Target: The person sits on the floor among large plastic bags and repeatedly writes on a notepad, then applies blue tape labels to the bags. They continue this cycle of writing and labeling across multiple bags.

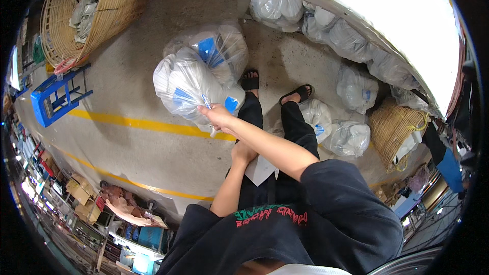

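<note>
The white table [387,15] is the biggest thing here, sweeping across from twelve o'clock to three o'clock, with a row of clear bagged bundles [351,38] packed along the floor under its edge. Next in size is the concrete floor [137,66] with its yellow painted line [147,124] running from nine o'clock toward the centre. At eleven o'clock a large woven basket [109,15] lies tilted, plastic spilling from its mouth, and just below it at ten o'clock stands a blue stool [56,97]. A smaller woven basket [392,130] sits at three o'clock beside more bagged bundles.

Just above centre, toward eleven o'clock, hangs the clear plastic bag [191,84], bulging with white plastic items and bits of blue; a second bag of the same kind [221,48] lies right behind it at twelve o'clock. The right hand [218,117] is closed in a pinch on the gathered neck of the bag, at its lower right. The left hand [243,152] rests lower, against a white sheet [261,169] at the person's thigh; I cannot tell whether its fingers grip it.

The bag looks bulky but light, its film soft, slippery and easy to tear, so the bunched neck seems the safest place to hold, with a palm under the belly if it sags
</note>
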A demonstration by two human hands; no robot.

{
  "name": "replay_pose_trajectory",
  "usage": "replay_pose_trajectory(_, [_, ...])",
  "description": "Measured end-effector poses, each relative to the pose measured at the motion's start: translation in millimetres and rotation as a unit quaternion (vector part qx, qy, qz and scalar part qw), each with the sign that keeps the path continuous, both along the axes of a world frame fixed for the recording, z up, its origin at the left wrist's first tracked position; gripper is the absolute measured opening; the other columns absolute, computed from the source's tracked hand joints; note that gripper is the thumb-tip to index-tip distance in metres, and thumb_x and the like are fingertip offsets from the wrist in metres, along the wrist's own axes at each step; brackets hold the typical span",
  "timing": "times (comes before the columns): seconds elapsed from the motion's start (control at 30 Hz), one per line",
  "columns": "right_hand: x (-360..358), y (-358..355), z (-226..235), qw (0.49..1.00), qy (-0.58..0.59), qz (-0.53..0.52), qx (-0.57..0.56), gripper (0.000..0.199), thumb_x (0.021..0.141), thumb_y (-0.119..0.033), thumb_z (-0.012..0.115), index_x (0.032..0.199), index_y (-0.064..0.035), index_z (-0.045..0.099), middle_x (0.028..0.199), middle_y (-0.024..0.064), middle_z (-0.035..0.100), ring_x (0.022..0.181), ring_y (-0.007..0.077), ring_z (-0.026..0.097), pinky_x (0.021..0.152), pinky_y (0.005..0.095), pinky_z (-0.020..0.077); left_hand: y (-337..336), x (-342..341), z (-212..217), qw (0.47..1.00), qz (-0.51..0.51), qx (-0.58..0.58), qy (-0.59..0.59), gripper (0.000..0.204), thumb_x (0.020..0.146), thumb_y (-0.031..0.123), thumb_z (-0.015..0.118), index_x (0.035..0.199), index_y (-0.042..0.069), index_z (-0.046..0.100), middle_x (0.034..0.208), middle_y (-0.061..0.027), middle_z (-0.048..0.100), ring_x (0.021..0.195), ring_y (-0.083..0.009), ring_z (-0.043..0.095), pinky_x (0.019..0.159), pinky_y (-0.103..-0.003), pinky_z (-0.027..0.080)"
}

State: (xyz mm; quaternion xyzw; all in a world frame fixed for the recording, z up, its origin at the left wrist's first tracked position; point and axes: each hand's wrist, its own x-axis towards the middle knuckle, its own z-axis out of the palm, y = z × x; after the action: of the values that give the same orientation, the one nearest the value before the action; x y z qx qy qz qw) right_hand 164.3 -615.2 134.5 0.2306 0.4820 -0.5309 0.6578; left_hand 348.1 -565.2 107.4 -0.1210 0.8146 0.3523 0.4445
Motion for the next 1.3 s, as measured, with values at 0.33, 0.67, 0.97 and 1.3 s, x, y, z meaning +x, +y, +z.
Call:
replay_pose_trajectory(0.33, [19.4, -43.0, -17.7, 0.982, 0.130, 0.123, -0.060, 0.050, 0.101, -0.049, 0.063, 0.105, 0.0004, 0.065, 0.063, 0.0011, 0.051, 0.051, 0.0128, 0.047, 0.047, 0.0350, 0.0403, 2.6, 1.1, 3.8, 0.979, 0.154, 0.050, -0.127, 0.071, 0.088, 0.048, 0.070, 0.146, 0.010, 0.055, 0.152, -0.0223, 0.053, 0.142, -0.0401, 0.047, 0.113, -0.048, 0.043])
replay_pose_trajectory(0.67, [68.1, -186.2, 0.6, 0.958, 0.148, 0.102, -0.223, 0.038, 0.103, -0.041, 0.060, 0.099, -0.0039, 0.065, 0.070, 0.0005, 0.053, 0.061, 0.0143, 0.049, 0.055, 0.0363, 0.0438, 66.9, 96.4, -33.6, 0.908, 0.391, 0.087, 0.124, 0.062, 0.098, 0.041, 0.068, 0.148, 0.008, 0.052, 0.154, -0.0156, 0.051, 0.142, -0.0318, 0.047, 0.118, -0.046, 0.036])
replay_pose_trajectory(0.97, [51.1, -203.0, 4.6, 0.948, -0.031, 0.097, -0.301, 0.037, 0.102, -0.048, 0.059, 0.093, -0.0123, 0.055, 0.061, -0.0041, 0.039, 0.047, 0.0109, 0.037, 0.041, 0.0341, 0.0293, 57.9, 61.4, -23.9, 0.894, 0.431, 0.106, -0.059, 0.028, 0.097, 0.034, 0.073, 0.098, 0.008, 0.064, 0.095, -0.0066, 0.063, 0.096, -0.0217, 0.058, 0.087, -0.041, 0.045])
replay_pose_trajectory(1.3, [-12.5, -15.7, -180.4, 0.947, 0.263, 0.180, -0.036, 0.035, 0.089, -0.031, 0.068, 0.105, -0.0012, 0.076, 0.095, 0.0173, 0.077, 0.088, 0.0293, 0.074, 0.083, 0.0403, 0.0561, 15.1, -28.5, 6.0, 0.946, 0.196, 0.033, -0.257, 0.051, 0.089, 0.047, 0.058, 0.115, 0.007, 0.077, 0.119, -0.0237, 0.072, 0.116, -0.0417, 0.066, 0.101, -0.049, 0.052])
